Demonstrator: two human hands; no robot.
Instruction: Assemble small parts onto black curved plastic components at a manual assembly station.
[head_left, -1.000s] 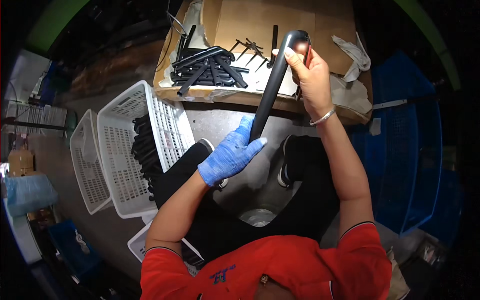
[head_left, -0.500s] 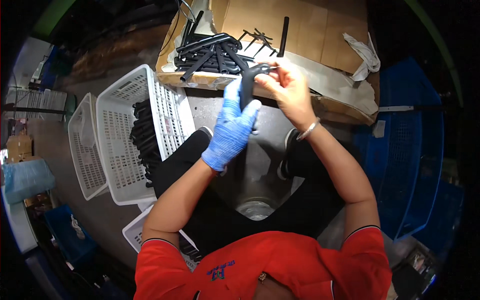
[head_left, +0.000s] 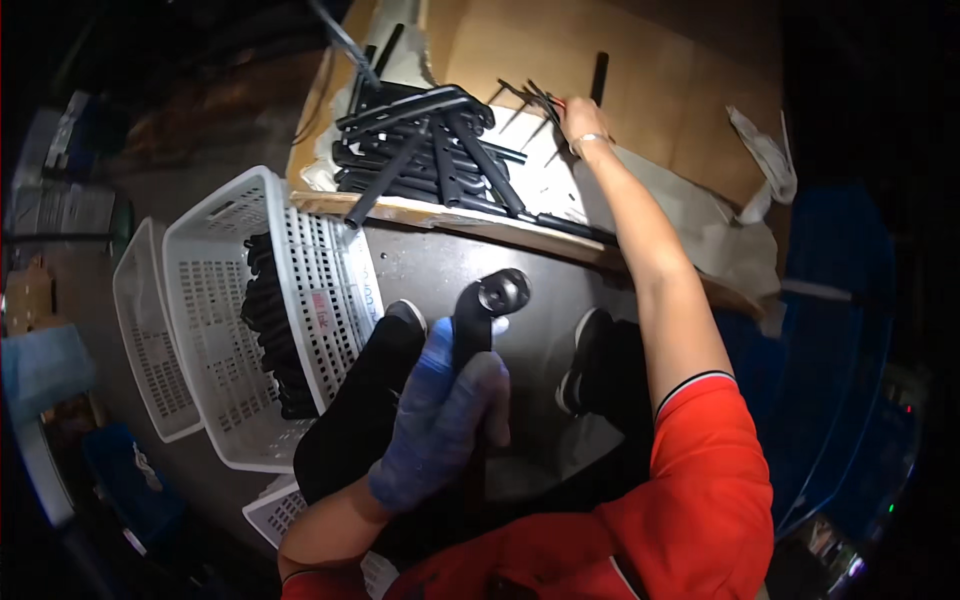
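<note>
My left hand [head_left: 432, 420], in a blue glove, is closed around a black bent tube [head_left: 503, 291] above my lap. The tube's round hollow end faces up and its lower part is hidden by the glove. My bare right hand [head_left: 582, 122] is stretched far forward over the cardboard, its fingers closed beside several thin black rods [head_left: 518, 92]. A bit of red shows at the fingertips, but what they hold is too small to make out. Just behind that hand, a straight black tube [head_left: 600, 76] lies on the cardboard.
Bent black tubes [head_left: 440, 160] are heaped on the left of the cardboard box [head_left: 640, 50]. At my left stands a white perforated basket [head_left: 225, 420] with black pieces inside, beside another white basket [head_left: 150, 340]. Crumpled white paper [head_left: 765, 180] lies at the right.
My right hand has left the bent tube and reached forward to the thin rods. My left hand has come down nearer my body, still holding the tube, with its end now facing up.
</note>
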